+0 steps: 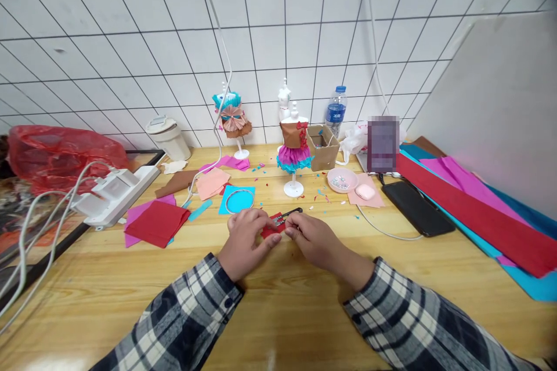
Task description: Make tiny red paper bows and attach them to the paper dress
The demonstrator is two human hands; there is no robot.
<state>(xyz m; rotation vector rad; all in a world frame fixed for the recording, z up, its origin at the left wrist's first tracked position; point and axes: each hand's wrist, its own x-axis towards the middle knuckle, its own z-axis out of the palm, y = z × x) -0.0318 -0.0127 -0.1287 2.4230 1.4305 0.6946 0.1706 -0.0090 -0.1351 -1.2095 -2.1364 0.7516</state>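
On the table in front of me, my left hand (248, 240) rests its curled fingers and thumb around a small piece of red paper (268, 232). A small black tool with silver metal parts (282, 218) lies at the paper's far edge, between my two hands; its exact kind is unclear. My right hand (315, 242) is closed in a pinch beside the tool, and its fingers hide what they hold. Just beyond stands a miniature dress form (293, 138) in a brown top, magenta and blue ruffled skirt and red trim.
A silver ring (240, 201) lies on blue paper, near red sheets (157, 224). Behind are another dressed form (232, 116), a cardboard box (322, 153) and a water bottle (336, 109). A pink dish (342, 179), black phone (418, 207) and long paper strips (474, 208) lie right; a power strip (124, 194) left.
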